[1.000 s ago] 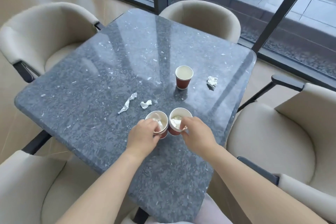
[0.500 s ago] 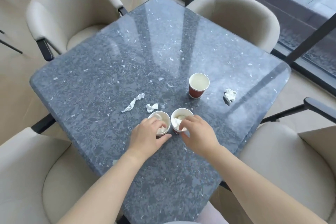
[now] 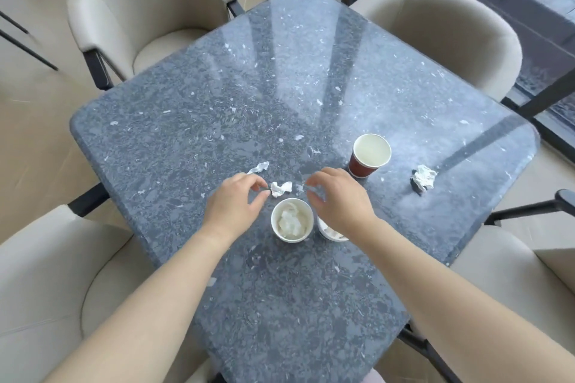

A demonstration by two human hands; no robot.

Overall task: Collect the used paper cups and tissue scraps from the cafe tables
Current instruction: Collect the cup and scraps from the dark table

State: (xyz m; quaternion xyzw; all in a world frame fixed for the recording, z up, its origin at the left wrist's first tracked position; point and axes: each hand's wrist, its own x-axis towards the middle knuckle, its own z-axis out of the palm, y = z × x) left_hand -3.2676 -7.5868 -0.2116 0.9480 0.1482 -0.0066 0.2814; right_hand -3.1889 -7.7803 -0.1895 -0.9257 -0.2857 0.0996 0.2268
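The person's left hand [image 3: 231, 207] and right hand [image 3: 337, 202] hover apart over the grey stone table [image 3: 186, 121], fingers loosely curled and holding nothing, either side of a small crumpled tissue scrap [image 3: 281, 188]. Just below it stand 2 cups: the near cup [image 3: 292, 220], stuffed with tissue, and a second cup [image 3: 329, 232] half hidden under the right wrist. A twisted scrap [image 3: 258, 167] lies just beyond the left fingers, a third cup [image 3: 368, 155] stands upright beyond the right hand, and a wadded tissue [image 3: 423, 179] sits well apart to the right.

The likely trouble is the right wrist — drawn back carelessly, it could tip the hidden cup. Light scraps may also skid on the polished stone, and the far wad is easy to overlook.
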